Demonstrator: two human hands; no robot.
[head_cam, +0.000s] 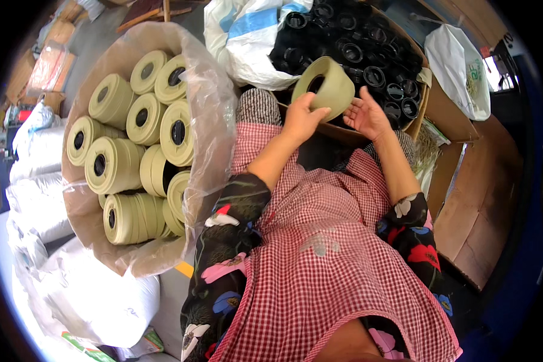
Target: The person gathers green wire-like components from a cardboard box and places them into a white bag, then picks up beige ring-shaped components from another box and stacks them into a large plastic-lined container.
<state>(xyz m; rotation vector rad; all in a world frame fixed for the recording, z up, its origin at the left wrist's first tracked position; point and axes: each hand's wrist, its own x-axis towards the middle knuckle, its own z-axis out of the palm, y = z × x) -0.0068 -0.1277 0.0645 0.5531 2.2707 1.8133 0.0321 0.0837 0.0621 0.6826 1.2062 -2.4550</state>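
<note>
In the head view my left hand [304, 116] grips an olive-green, round hollow plastic part [335, 88] by its near edge, thumb across the rim. The part is tilted, and a dark opening shows in its flat face. My right hand [367, 114] is just right of the part, palm turned up and fingers apart; whether its fingertips touch the part I cannot tell. Beyond both hands, a cardboard box [423, 106] holds a heap of black plastic ring-ended parts [373, 77]. To the left, similar olive-green parts [117, 165] stand in nested stacks inside a clear plastic liner bag [212, 104].
A white woven sack [253, 40] with blue stripes lies against the black parts. Another white sack [454, 68] is at the right, above open cardboard flaps [475, 194]. Several full white sacks [99, 289] line the left side. A checked apron [316, 235] covers my lap.
</note>
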